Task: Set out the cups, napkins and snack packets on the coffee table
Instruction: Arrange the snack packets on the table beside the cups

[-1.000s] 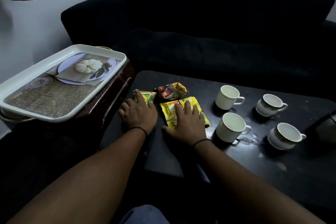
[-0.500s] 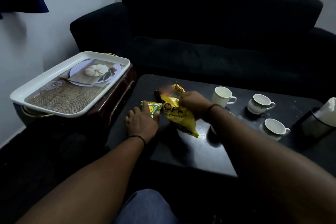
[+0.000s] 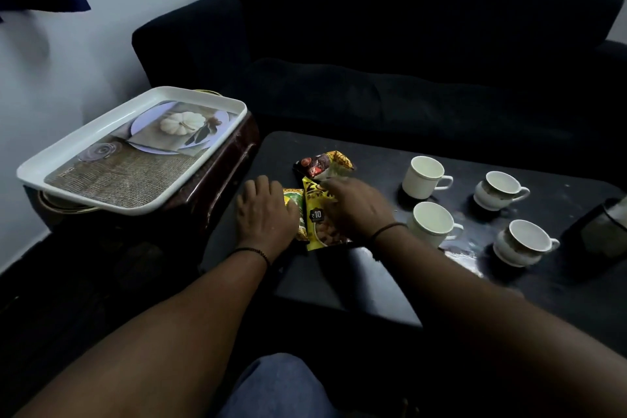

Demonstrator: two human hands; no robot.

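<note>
Left hand (image 3: 266,214) lies open, palm down, on a green packet (image 3: 296,204); right hand (image 3: 356,205), fingers loosely spread, rests on the yellow packet (image 3: 317,220) on the bench (image 3: 373,268).

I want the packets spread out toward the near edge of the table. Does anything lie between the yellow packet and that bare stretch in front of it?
Nothing visible does. The yellow packet lies under the right hand, and the coffee table just in front of it shows bare.

Packets (image 3: 320,210) left of cups (image 3: 468,207)
</note>
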